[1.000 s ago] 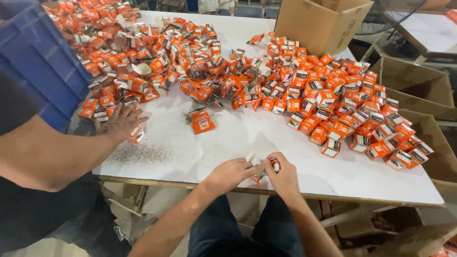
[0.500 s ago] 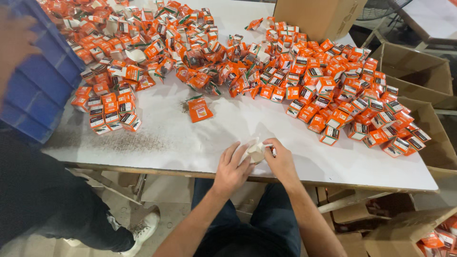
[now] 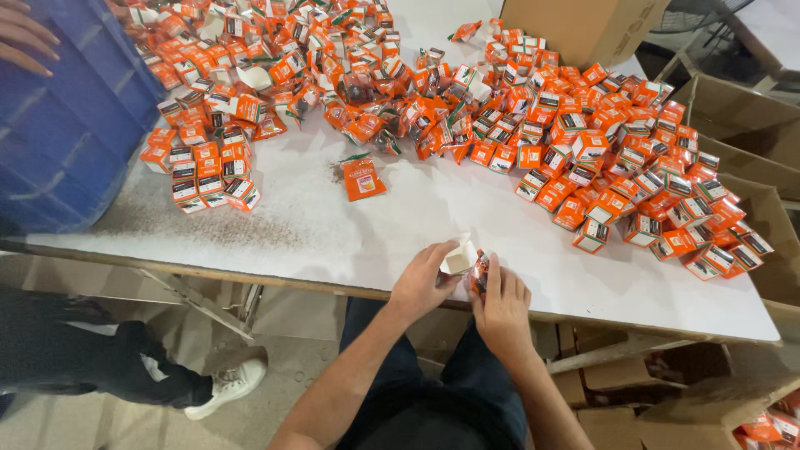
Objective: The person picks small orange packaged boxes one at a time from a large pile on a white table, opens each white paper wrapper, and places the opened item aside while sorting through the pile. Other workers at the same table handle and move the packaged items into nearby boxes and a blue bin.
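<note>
Head view, near edge of the table. My left hand [image 3: 423,282] pinches a small white carton [image 3: 459,257], its flap standing open, between thumb and fingertips; my right hand [image 3: 502,307] is closed around a small orange packet [image 3: 480,271] pressed against the carton's right side. Both hands meet just over the near rim of the white table [image 3: 433,212], the carton at about 12 o'clock from my wrists.

Bare tabletop lies ahead of the hands. At 11 o'clock, alone on that bare patch, rests a flat orange sachet [image 3: 362,177]. Further out, a dense heap of small orange-and-white boxes [image 3: 583,142] runs from 10 o'clock across to 2 o'clock; nothing of it reaches my hands. A tidier cluster of the same boxes [image 3: 200,167] sits at 10 o'clock.

At far 9 o'clock a blue plastic crate [image 3: 67,125] tilts against the table edge, another person's fingers [image 3: 25,37] on its upper rim; that person's dark trouser leg and white shoe [image 3: 225,387] show below. A brown cardboard box [image 3: 579,29] stands at 1 o'clock, and open cartons [image 3: 742,125] line the floor at 3 o'clock.
</note>
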